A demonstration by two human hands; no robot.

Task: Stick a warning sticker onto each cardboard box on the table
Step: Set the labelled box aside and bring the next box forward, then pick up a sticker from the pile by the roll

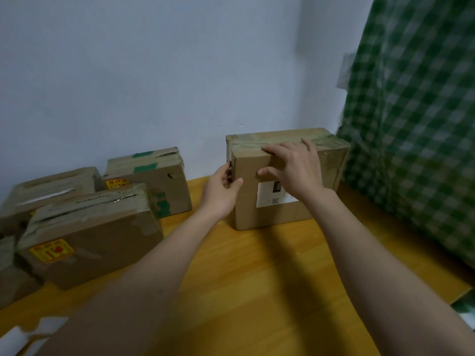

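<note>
Lying at the near left edge of the wooden table (257,278) was a white backing sheet (30,332), well to the left of the upright box. Three cardboard boxes sat left of that box: a flat one (51,186) against the wall, a taped box (90,232) in front of it bearing a yellow warning sticker (52,250), and a green-taped box (154,178) with its own yellow sticker (117,183). Nearest the checked curtain (416,124) stood the upright box (282,176), with a white shipping label (272,196) on its front and no yellow sticker visible. The left hand (221,191) gripped the box's left front edge, thumb on the front face and fingers curled round the side. The right hand (293,168) lay over the top front edge, fingers spread and bent across the cardboard, thumb on the front; no sticker could be seen under it. By my judgement this box was being steadied or turned for labelling. Next would come peeling a sticker from the sheet and pressing it flat on a bare patch, clear of the label.
</note>
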